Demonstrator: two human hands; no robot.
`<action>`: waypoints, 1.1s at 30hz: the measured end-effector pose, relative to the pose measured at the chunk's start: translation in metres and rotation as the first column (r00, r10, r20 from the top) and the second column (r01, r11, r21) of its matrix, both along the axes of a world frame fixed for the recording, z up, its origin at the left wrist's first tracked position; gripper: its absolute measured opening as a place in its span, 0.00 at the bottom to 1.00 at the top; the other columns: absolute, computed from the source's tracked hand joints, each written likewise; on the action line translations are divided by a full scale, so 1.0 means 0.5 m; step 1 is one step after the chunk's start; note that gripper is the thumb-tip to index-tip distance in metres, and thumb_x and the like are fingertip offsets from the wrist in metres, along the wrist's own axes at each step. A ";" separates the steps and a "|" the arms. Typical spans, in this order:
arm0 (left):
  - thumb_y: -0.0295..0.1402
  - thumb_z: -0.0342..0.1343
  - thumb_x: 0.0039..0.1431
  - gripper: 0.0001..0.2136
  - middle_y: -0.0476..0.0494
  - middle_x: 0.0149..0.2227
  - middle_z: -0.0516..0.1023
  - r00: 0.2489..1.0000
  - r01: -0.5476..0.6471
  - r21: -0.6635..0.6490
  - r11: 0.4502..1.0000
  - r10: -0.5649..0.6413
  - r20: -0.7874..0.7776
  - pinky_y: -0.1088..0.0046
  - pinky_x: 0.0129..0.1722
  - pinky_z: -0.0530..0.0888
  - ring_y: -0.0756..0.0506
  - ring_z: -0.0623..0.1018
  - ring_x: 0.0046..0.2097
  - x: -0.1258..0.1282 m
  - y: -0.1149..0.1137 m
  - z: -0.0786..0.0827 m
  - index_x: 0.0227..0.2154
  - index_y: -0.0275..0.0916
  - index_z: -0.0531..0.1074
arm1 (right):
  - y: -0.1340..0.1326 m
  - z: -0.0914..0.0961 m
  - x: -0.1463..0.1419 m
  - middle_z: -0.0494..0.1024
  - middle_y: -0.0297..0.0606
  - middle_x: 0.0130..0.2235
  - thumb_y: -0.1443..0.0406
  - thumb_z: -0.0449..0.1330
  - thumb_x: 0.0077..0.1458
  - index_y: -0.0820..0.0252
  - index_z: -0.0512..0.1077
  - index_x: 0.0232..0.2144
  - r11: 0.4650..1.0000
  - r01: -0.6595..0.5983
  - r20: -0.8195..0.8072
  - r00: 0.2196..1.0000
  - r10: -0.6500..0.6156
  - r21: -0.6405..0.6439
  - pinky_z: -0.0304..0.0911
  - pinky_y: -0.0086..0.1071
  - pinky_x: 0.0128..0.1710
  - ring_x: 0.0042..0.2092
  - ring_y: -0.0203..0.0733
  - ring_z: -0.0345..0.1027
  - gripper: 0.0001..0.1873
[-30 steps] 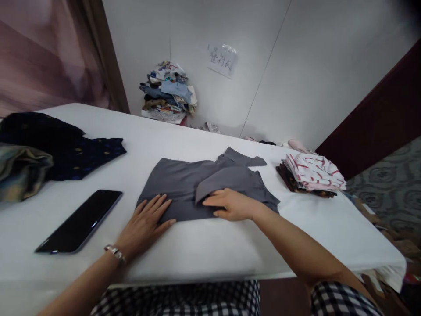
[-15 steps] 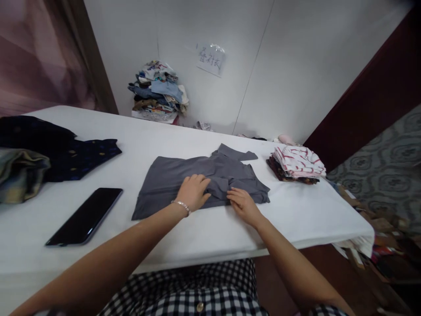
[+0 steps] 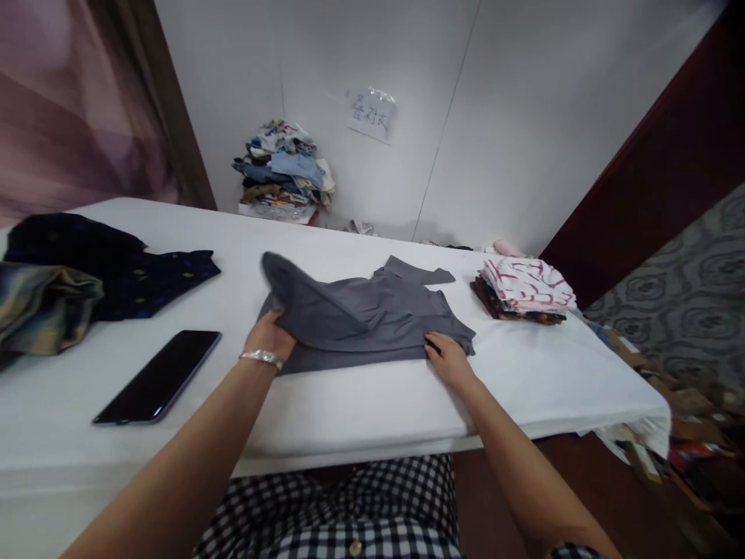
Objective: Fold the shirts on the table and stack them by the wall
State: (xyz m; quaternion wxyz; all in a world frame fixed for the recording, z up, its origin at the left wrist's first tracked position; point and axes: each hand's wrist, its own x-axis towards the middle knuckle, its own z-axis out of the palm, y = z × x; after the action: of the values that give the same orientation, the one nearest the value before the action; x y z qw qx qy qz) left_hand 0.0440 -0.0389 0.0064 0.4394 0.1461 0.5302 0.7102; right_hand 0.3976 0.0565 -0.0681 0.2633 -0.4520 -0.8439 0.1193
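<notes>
A grey shirt [image 3: 372, 310] lies partly folded in the middle of the white table [image 3: 361, 404]. My left hand [image 3: 268, 337], with a bracelet on the wrist, grips the shirt's left end and has it lifted and turned over toward the right. My right hand [image 3: 448, 357] rests flat on the shirt's near right corner, fingers together and pressing it down.
A black phone [image 3: 160, 375] lies near the front left. Dark and patterned clothes [image 3: 87, 272] are heaped at the far left. A folded stack [image 3: 524, 289] with a red-and-white top sits to the right. A clothes pile [image 3: 285, 167] stands by the wall. The table's right edge drops off to the floor.
My left hand went from the shirt's middle to its left end, took hold and raised it into a fold. My right hand shifted slightly right onto the near corner.
</notes>
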 end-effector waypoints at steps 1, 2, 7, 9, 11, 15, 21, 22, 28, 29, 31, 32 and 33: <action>0.28 0.50 0.55 0.11 0.41 0.34 0.79 0.995 -0.034 0.007 0.999 0.033 0.090 0.67 0.38 0.77 0.44 0.78 0.38 -0.007 -0.019 -0.009 0.40 0.35 0.73 | 0.001 0.002 -0.002 0.76 0.48 0.50 0.64 0.54 0.58 0.61 0.75 0.48 1.000 0.002 0.026 1.000 -0.003 0.013 0.60 0.43 0.57 0.53 0.49 0.68 0.18; 0.25 0.50 0.54 0.11 0.42 0.33 0.79 0.983 -0.073 0.007 0.997 0.071 0.167 0.70 0.36 0.78 0.46 0.78 0.36 -0.013 -0.035 -0.017 0.40 0.35 0.73 | 0.002 0.005 -0.005 0.77 0.47 0.50 0.64 0.54 0.58 0.60 0.75 0.48 1.000 0.005 0.063 0.998 -0.006 0.027 0.61 0.43 0.56 0.52 0.49 0.69 0.18; 0.17 0.51 0.52 0.11 0.47 0.32 0.78 0.943 -0.147 -0.045 0.988 0.154 0.297 0.76 0.33 0.78 0.50 0.78 0.32 -0.026 -0.059 -0.039 0.35 0.36 0.72 | 0.010 0.024 -0.023 0.77 0.44 0.49 0.67 0.56 0.55 0.54 0.76 0.47 0.996 0.000 0.264 0.964 -0.024 0.091 0.63 0.39 0.50 0.50 0.49 0.69 0.17; 0.19 0.50 0.55 0.09 0.47 0.32 0.78 0.944 -0.146 -0.069 0.987 0.160 0.287 0.77 0.32 0.78 0.51 0.78 0.30 -0.026 -0.055 -0.032 0.34 0.36 0.72 | 0.017 0.031 -0.028 0.78 0.43 0.47 0.68 0.56 0.56 0.54 0.77 0.43 0.995 -0.019 0.284 0.959 -0.010 0.101 0.63 0.37 0.49 0.48 0.48 0.70 0.15; 0.21 0.49 0.58 0.08 0.45 0.32 0.78 0.951 -0.128 -0.082 0.988 0.146 0.273 0.77 0.32 0.78 0.51 0.78 0.30 -0.022 -0.050 -0.018 0.34 0.36 0.72 | 0.026 0.041 -0.025 0.79 0.41 0.46 0.69 0.55 0.56 0.53 0.78 0.41 0.994 -0.025 0.259 0.966 -0.004 0.111 0.63 0.36 0.49 0.47 0.46 0.70 0.15; 0.23 0.47 0.61 0.09 0.41 0.33 0.79 0.971 -0.054 -0.042 0.998 0.062 0.231 0.71 0.33 0.79 0.48 0.79 0.33 -0.005 -0.048 0.002 0.37 0.34 0.73 | 0.042 0.056 0.013 0.79 0.39 0.47 0.69 0.51 0.58 0.52 0.76 0.45 0.982 0.079 0.116 0.988 -0.100 0.170 0.62 0.40 0.52 0.48 0.47 0.70 0.18; 0.25 0.51 0.58 0.07 0.37 0.35 0.79 0.970 0.126 -0.137 0.983 -0.094 0.224 0.70 0.32 0.80 0.45 0.80 0.34 0.008 -0.088 -0.031 0.36 0.32 0.74 | 0.026 0.019 0.081 0.80 0.39 0.45 0.73 0.50 0.53 0.54 0.78 0.41 0.983 0.161 0.084 0.982 -0.169 0.093 0.65 0.41 0.50 0.46 0.47 0.73 0.20; 0.26 0.51 0.59 0.08 0.36 0.37 0.79 0.965 0.143 -0.129 0.981 -0.109 0.238 0.69 0.33 0.80 0.45 0.80 0.35 0.006 -0.096 -0.036 0.36 0.33 0.74 | 0.023 0.012 0.086 0.80 0.39 0.45 0.73 0.51 0.52 0.54 0.78 0.41 0.985 0.157 0.072 0.984 -0.162 0.073 0.65 0.41 0.51 0.46 0.47 0.73 0.20; 0.33 0.47 0.62 0.11 0.43 0.43 0.78 0.965 0.013 -0.061 0.998 0.004 0.261 0.66 0.43 0.78 0.46 0.78 0.42 -0.012 -0.124 -0.040 0.36 0.41 0.74 | 0.025 -0.006 0.097 0.81 0.37 0.44 0.69 0.54 0.52 0.50 0.78 0.41 0.950 0.312 -0.161 0.936 -0.313 -0.034 0.65 0.43 0.51 0.46 0.49 0.74 0.18; 0.32 0.47 0.62 0.10 0.44 0.41 0.78 0.967 -0.031 -0.060 0.998 0.045 0.251 0.67 0.42 0.78 0.47 0.78 0.40 -0.015 -0.126 -0.040 0.34 0.41 0.74 | 0.027 -0.007 0.099 0.81 0.37 0.43 0.68 0.54 0.52 0.50 0.78 0.41 0.934 0.352 -0.197 0.913 -0.356 -0.060 0.65 0.44 0.51 0.46 0.49 0.74 0.18; 0.28 0.48 0.59 0.08 0.48 0.35 0.78 0.972 -0.096 -0.072 0.993 0.109 0.209 0.71 0.38 0.78 0.50 0.78 0.35 -0.020 -0.131 -0.041 0.31 0.40 0.72 | 0.030 -0.010 0.103 0.81 0.37 0.42 0.68 0.54 0.50 0.50 0.79 0.39 0.919 0.381 -0.222 0.892 -0.394 -0.098 0.65 0.44 0.51 0.45 0.49 0.74 0.17; 0.27 0.49 0.58 0.06 0.49 0.32 0.76 0.977 -0.118 -0.084 0.989 0.131 0.170 0.72 0.36 0.78 0.50 0.77 0.32 -0.023 -0.135 -0.043 0.29 0.39 0.70 | 0.030 -0.012 0.104 0.81 0.37 0.42 0.69 0.54 0.49 0.50 0.79 0.38 0.920 0.377 -0.217 0.895 -0.391 -0.104 0.65 0.44 0.52 0.45 0.49 0.74 0.17; 0.26 0.50 0.56 0.04 0.51 0.30 0.75 0.984 -0.134 -0.111 0.985 0.146 0.105 0.73 0.33 0.77 0.51 0.76 0.30 -0.026 -0.140 -0.045 0.29 0.39 0.69 | 0.030 -0.013 0.104 0.81 0.37 0.42 0.69 0.54 0.49 0.50 0.79 0.38 0.926 0.365 -0.209 0.902 -0.378 -0.097 0.64 0.44 0.52 0.46 0.49 0.73 0.18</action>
State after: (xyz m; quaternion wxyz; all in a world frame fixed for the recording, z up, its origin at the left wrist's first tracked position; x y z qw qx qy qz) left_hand 0.0308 -0.1087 -0.0161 0.4247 0.0452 0.5494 0.7181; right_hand 0.4498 0.0714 -0.0744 0.3621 -0.5953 -0.7033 0.1407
